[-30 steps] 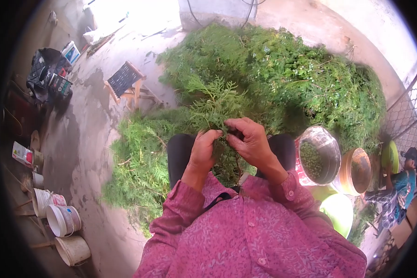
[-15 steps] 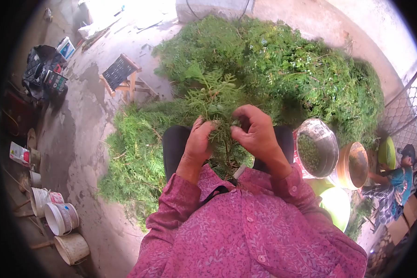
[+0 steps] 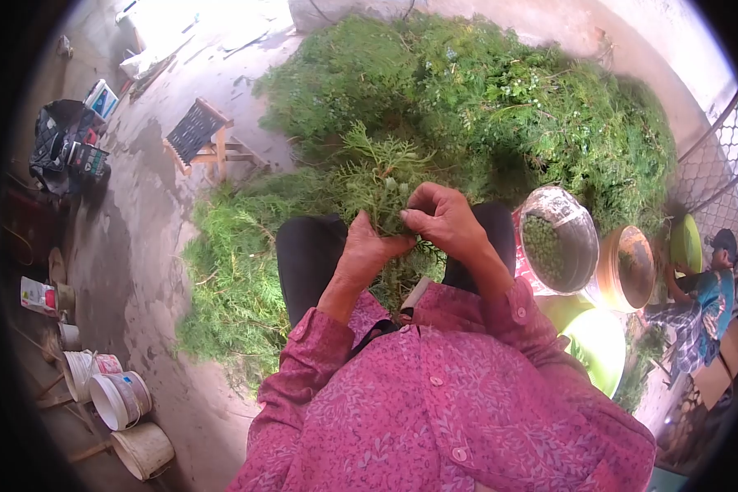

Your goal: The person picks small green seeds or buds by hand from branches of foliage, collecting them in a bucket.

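Note:
My left hand (image 3: 364,256) is closed around a leafy evergreen sprig (image 3: 377,176) in front of my knees, its thumb stretched toward the right. Close beside it, my right hand (image 3: 451,228) pinches with thumb and forefinger at the sprig's right side; whatever sits between those fingertips is too small to make out. Small pale green cones show among the sprig's leaves. To the right of my right hand stands a bucket (image 3: 580,258) partly filled with small green cones. Cut evergreen branches (image 3: 549,123) lie heaped in front of me, and more branches (image 3: 230,287) spread to my left.
An orange-brown bucket (image 3: 638,275) and a bright green basin (image 3: 603,353) stand at right. Another person (image 3: 705,316) sits beyond them near a green tub (image 3: 687,246). At left are a small stool (image 3: 198,135), a dark bag (image 3: 66,148) and several white buckets (image 3: 123,402).
My right thumb and forefinger have come together at the sprig, where they were apart before. My left hand has shifted slightly, its thumb now reaching across toward the right hand. The view has tilted a little.

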Demonstrator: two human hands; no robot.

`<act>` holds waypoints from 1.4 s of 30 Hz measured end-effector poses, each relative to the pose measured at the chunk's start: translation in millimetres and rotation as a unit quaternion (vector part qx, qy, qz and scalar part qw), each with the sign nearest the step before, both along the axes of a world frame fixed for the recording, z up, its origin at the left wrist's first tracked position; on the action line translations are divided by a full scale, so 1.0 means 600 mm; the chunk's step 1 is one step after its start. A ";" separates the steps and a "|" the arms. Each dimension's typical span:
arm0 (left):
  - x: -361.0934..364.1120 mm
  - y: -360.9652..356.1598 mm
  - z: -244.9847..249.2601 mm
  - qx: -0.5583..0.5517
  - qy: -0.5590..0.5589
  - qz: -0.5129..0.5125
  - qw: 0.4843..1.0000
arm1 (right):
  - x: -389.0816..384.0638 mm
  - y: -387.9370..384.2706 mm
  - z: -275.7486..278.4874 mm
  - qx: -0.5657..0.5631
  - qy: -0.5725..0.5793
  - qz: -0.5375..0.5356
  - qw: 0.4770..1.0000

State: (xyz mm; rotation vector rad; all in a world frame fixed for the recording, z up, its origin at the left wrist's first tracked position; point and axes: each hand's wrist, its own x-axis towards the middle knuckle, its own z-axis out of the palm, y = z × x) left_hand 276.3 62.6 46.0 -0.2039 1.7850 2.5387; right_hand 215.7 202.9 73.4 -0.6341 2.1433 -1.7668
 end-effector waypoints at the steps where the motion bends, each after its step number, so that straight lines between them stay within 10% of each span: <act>1: 0.000 0.001 -0.002 -0.001 -0.001 -0.001 1.000 | -0.002 0.001 -0.003 -0.001 -0.001 -0.001 1.000; 7: -0.002 -0.006 -0.011 0.023 0.015 0.006 1.000 | -0.015 0.023 0.002 -0.027 -0.130 0.048 0.990; 9: -0.004 -0.009 -0.025 0.075 0.007 0.045 0.996 | -0.025 0.045 0.014 -0.211 -0.319 0.118 0.916; 14: 0.003 -0.020 -0.021 0.120 -0.010 0.037 0.992 | -0.022 0.052 0.030 -0.277 -0.328 0.061 0.901; 29: 0.015 -0.029 -0.008 0.063 -0.024 -0.047 0.997 | 0.023 0.021 0.007 0.063 0.017 0.045 0.997; 35: 0.016 -0.032 -0.003 0.089 -0.022 -0.061 0.994 | 0.029 0.016 -0.012 -0.111 -0.061 0.055 0.990; 42: 0.010 -0.025 0.001 0.046 -0.015 -0.088 0.995 | 0.023 0.029 0.002 -0.028 -0.086 0.049 0.995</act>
